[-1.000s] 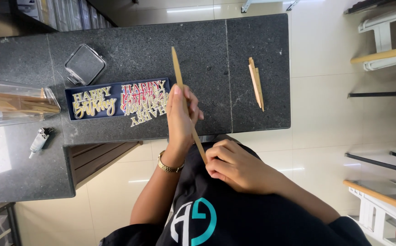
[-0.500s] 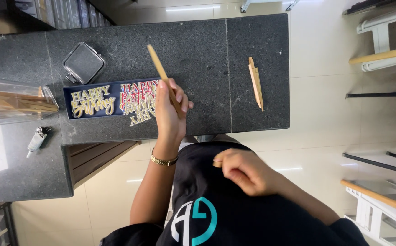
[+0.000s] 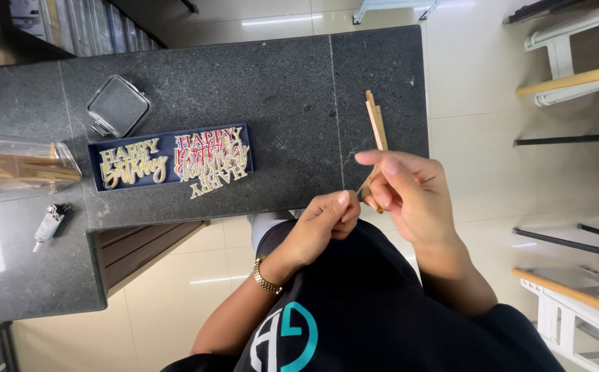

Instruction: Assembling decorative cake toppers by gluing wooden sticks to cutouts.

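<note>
- The right hand (image 3: 409, 196) is gripping a thin wooden stick (image 3: 367, 187) between thumb and fingertips, just off the front edge of the desk (image 3: 279, 89), above the lap.
- The stick's lower end is showing between the two hands; how far it is running inside the right palm cannot be told.
- The left hand (image 3: 323, 224) is sitting curled, with fingertips pinched together just beside the stick; whether it is actually touching the stick cannot be told. A gold wrist chain (image 3: 266, 277) is sitting on that wrist.
- A small bundle of wooden sticks (image 3: 376, 118) is lying on the dark stone desk just beyond the right hand, pointing away from the person.
- Further left on the desk, a dark blue tray (image 3: 168, 160) is carrying cut-out greeting toppers (image 3: 206, 160) in gold and red; one is overhanging the tray's near edge.
- Beyond the tray, a small square clear lidded box (image 3: 117, 107) is resting on the desk.
- At the far left, a clear plastic container (image 3: 17, 169) is holding more wooden sticks, and a small metal lighter-like object (image 3: 48, 224) is lying near it.
</note>
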